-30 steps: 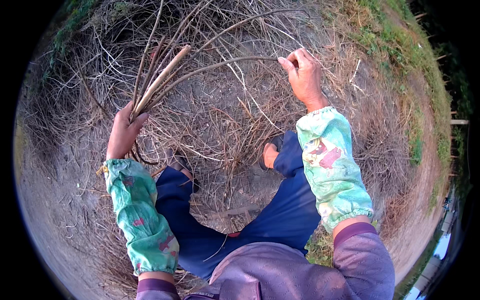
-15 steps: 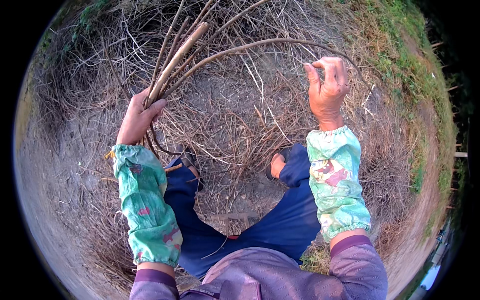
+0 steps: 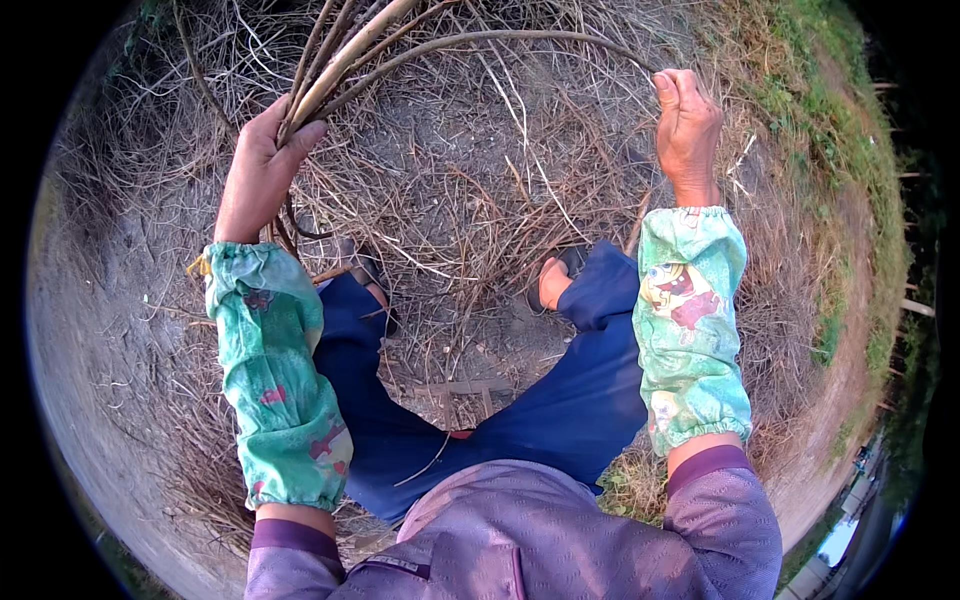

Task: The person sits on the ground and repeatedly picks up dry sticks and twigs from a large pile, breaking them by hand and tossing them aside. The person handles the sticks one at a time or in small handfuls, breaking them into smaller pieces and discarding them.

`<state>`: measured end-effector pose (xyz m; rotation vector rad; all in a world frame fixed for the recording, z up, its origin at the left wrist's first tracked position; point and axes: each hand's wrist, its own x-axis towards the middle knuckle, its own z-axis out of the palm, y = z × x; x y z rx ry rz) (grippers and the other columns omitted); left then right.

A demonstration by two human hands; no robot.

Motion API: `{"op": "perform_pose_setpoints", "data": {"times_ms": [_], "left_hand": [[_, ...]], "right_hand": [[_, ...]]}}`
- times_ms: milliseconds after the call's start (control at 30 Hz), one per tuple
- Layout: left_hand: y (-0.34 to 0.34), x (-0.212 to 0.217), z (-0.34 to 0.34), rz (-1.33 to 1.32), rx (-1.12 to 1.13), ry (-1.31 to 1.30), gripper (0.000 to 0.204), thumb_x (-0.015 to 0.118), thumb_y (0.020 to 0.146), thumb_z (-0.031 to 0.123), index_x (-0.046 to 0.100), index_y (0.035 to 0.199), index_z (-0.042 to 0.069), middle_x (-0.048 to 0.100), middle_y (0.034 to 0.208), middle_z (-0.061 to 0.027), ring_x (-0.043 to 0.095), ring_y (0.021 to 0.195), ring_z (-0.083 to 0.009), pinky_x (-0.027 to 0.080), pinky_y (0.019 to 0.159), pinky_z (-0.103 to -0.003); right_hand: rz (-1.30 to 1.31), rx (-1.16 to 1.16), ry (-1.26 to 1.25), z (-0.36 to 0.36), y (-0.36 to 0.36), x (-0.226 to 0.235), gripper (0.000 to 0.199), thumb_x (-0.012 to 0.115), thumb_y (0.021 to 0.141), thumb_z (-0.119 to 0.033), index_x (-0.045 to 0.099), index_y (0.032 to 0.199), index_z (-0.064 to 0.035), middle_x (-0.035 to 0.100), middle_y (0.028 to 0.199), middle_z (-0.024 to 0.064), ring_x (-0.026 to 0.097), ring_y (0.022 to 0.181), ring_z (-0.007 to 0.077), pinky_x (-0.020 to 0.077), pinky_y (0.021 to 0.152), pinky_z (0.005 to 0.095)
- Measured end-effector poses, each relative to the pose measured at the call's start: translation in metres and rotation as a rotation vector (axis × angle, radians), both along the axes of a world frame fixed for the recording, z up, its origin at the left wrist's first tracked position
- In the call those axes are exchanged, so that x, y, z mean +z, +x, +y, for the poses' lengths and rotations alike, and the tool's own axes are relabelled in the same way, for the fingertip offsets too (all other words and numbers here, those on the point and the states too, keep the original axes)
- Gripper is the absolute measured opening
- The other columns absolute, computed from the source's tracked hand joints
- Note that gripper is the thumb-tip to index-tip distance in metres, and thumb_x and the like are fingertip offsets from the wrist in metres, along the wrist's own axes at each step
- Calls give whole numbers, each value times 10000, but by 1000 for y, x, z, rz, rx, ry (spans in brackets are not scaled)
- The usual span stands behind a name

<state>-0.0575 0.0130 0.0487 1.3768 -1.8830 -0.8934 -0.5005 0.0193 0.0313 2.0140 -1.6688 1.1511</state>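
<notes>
My left hand (image 3: 264, 165) is closed around a bundle of brown sticks (image 3: 340, 62), the thickest of them pale and straight. Their upper ends fan out past the top of the view, and thin dark ends poke out below the fist. One long bendy branch (image 3: 500, 36) arches from that bundle over to the right. Its far end meets my right hand (image 3: 688, 125), whose thumb and fingers are pinched together on it. Green patterned sleeve covers (image 3: 275, 375) wrap both forearms.
Dry twigs (image 3: 470, 210) litter the bare soil between my feet, with a denser brush heap (image 3: 140, 100) at the far left. Green grass (image 3: 800, 110) grows along the right side. A piece of wood (image 3: 460, 387) lies on the ground between my legs.
My right hand has moved up and right and closed on the arched branch. My left hand has risen with the bundle, and the branch now sits higher in view.
</notes>
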Motion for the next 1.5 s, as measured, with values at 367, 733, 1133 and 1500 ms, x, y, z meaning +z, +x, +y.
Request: {"op": "perform_pose_setpoints", "data": {"times_ms": [367,733,1133,1500], "left_hand": [[-112,-12,20,618,-72,373,211,658,947,182,663,1018,-16,655,775,-28,607,698,-97,494,655,-259],[-54,-11,1,751,256,278,215,714,919,174,617,1041,25,583,782,9,565,656,-81,470,583,-219],[-19,-3,5,723,412,141,238,660,955,141,608,1122,-20,590,842,-42,557,726,-99,471,633,-228],[-26,-5,18,662,606,188,267,611,972,85,551,1205,-32,539,800,-44,512,728,-116,419,663,-226]], "right_hand": [[-1538,539,308,-6,104,7,226,528,1025,-210,580,937,-8,616,819,74,615,690,169,537,617,323],[-1312,-224,875,67,74,-189,369,576,997,-349,596,1021,19,654,879,127,670,740,207,585,660,304],[-1472,-785,1104,144,35,-452,404,758,840,-397,615,621,-89,552,563,33,485,447,183,374,452,394],[-1545,-976,984,14,49,-440,305,811,747,-306,671,788,-39,626,751,48,556,616,168,424,500,392]]}}
